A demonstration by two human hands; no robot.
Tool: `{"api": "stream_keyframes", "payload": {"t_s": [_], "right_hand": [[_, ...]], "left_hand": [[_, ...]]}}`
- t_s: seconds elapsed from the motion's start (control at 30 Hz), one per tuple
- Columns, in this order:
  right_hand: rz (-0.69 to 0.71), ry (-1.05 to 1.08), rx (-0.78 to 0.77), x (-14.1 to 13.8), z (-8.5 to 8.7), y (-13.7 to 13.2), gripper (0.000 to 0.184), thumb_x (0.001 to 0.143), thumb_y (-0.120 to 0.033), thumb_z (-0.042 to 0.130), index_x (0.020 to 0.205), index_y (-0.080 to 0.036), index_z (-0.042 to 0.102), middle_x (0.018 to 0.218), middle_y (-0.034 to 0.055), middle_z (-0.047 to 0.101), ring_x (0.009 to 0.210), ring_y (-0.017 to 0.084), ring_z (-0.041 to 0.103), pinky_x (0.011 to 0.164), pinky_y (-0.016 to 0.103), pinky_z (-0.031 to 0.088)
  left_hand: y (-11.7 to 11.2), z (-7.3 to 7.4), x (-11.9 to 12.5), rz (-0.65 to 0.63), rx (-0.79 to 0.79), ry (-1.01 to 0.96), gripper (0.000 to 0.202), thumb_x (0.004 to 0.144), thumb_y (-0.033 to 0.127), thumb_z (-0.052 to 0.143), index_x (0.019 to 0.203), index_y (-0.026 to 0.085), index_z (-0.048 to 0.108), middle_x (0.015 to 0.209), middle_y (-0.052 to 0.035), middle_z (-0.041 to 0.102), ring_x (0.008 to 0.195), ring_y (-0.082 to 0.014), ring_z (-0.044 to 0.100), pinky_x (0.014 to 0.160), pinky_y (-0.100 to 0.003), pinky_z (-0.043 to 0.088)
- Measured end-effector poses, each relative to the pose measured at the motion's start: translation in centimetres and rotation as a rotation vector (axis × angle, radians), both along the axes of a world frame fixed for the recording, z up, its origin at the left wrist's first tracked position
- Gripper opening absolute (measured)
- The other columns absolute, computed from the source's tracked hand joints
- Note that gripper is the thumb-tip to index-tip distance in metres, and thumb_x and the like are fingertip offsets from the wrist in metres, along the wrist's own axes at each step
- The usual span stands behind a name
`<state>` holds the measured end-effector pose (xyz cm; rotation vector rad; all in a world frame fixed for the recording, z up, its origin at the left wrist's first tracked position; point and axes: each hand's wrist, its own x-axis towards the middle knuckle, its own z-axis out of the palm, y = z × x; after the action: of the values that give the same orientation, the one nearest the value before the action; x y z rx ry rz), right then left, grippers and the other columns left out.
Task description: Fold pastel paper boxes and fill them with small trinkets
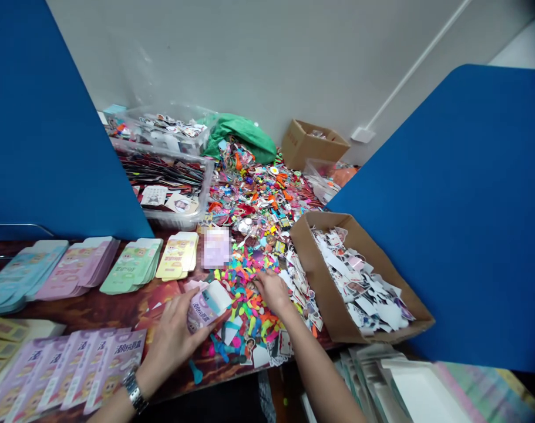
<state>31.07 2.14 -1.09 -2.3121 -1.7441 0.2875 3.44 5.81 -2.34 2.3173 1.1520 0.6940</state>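
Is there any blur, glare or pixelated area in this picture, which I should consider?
Head view: the purple box in the left hand is fairly sharp; head view: a mosaic obscures the lilac item behind it; head view: the pastel stack at lower right looks blurred, and the watch shows small glints.

The small box (199, 315) is lilac with dark purple lettering. The light-blue stack (23, 276), lilac-pink stack (73, 267), mint-green stack (128, 267) and pale-yellow stack (177, 257) show printed pictures. The small loose pieces (243, 292) mix yellow, pink, orange, green and blue. The tabletop (91, 311) is mottled red-brown; the partition panels (470, 211) are plain blue, the wristwatch (134, 390) silver.
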Motion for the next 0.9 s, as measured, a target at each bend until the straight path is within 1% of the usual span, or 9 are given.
{"api": "stream_keyframes", "payload": {"t_s": [0.13,0.23,0.3,0.43,0.57,0.63,0.73,0.8,0.9], "right_hand": [[0.058,-0.005,0.110,-0.5,3.2,-0.9,0.016,0.093,-0.026,0.056,0.091,-0.023,0.071,0.095,0.0058,0.060,0.080,0.017,0.059,0.069,0.025,0.044],[0.189,0.067,0.210,-2.3,5.5,-1.4,0.015,0.093,-0.021,0.054,0.092,-0.022,0.069,0.087,0.0034,0.061,0.076,0.015,0.059,0.069,0.024,0.044],[0.277,0.073,0.181,-4.0,6.2,-1.5,0.012,0.091,-0.019,0.057,0.089,-0.022,0.068,0.083,0.0025,0.062,0.073,0.015,0.059,0.067,0.024,0.043],[0.362,0.083,0.107,-7.0,5.8,-1.2,0.012,0.086,-0.012,0.058,0.083,-0.021,0.066,0.080,0.0027,0.063,0.069,0.016,0.060,0.063,0.024,0.043],[0.382,0.388,0.174,-8.1,4.8,-1.2,0.022,0.090,-0.007,0.048,0.102,-0.022,0.059,0.088,0.0002,0.067,0.076,0.014,0.063,0.069,0.021,0.045],[0.409,0.399,0.181,-8.2,4.5,-1.4,0.024,0.090,-0.007,0.046,0.104,-0.021,0.058,0.086,0.0003,0.067,0.076,0.015,0.063,0.070,0.022,0.046],[0.499,0.269,0.168,-8.0,4.3,-1.7,0.021,0.089,-0.009,0.050,0.100,-0.020,0.064,0.086,0.0037,0.066,0.081,0.018,0.060,0.076,0.026,0.047],[0.543,0.287,0.166,-7.3,4.4,-1.5,0.023,0.090,-0.014,0.053,0.107,-0.022,0.067,0.093,0.0044,0.065,0.085,0.017,0.060,0.078,0.026,0.047],[0.429,0.308,0.188,-4.9,4.4,0.4,0.028,0.095,-0.024,0.052,0.121,-0.025,0.063,0.092,0.0021,0.065,0.083,0.015,0.061,0.076,0.024,0.048]], "left_hand": [[0.0,-0.5,0.7,0.005,0.050,0.039,0.063,0.081,0.039,0.065,0.135,0.017,0.040,0.120,-0.0144,0.058,0.110,-0.0320,0.055,0.091,-0.045,0.049],[-0.2,-0.1,1.7,-0.001,0.097,0.086,0.064,0.081,0.031,0.064,0.138,0.016,0.040,0.121,-0.0149,0.056,0.110,-0.0328,0.053,0.089,-0.045,0.049],[-0.6,0.3,2.4,-0.004,0.120,0.124,0.066,0.081,0.027,0.062,0.141,0.017,0.038,0.120,-0.0142,0.056,0.108,-0.0325,0.052,0.085,-0.043,0.051],[-1.2,0.8,3.0,-0.038,0.142,0.143,0.070,0.083,0.025,0.060,0.146,0.019,0.031,0.118,-0.0127,0.056,0.103,-0.0307,0.051,0.080,-0.040,0.052],[-1.1,0.2,2.4,-0.018,0.148,0.063,0.072,0.083,0.027,0.061,0.146,0.020,0.028,0.121,-0.0133,0.055,0.107,-0.0314,0.052,0.086,-0.044,0.051],[-0.9,-0.3,2.0,-0.015,0.118,0.038,0.070,0.082,0.028,0.061,0.146,0.022,0.030,0.121,-0.0125,0.056,0.107,-0.0313,0.054,0.087,-0.045,0.051],[-0.9,-1.2,1.7,-0.057,0.046,0.007,0.070,0.082,0.028,0.061,0.145,0.024,0.031,0.119,-0.0114,0.058,0.106,-0.0301,0.057,0.088,-0.045,0.052],[-0.8,-1.7,1.7,-0.062,0.009,-0.024,0.070,0.082,0.029,0.062,0.145,0.024,0.031,0.119,-0.0116,0.058,0.109,-0.0299,0.058,0.091,-0.045,0.051],[-0.5,-1.8,1.7,-0.022,-0.030,-0.055,0.070,0.082,0.037,0.065,0.142,0.022,0.032,0.122,-0.0132,0.058,0.112,-0.0311,0.059,0.093,-0.047,0.051]]}}
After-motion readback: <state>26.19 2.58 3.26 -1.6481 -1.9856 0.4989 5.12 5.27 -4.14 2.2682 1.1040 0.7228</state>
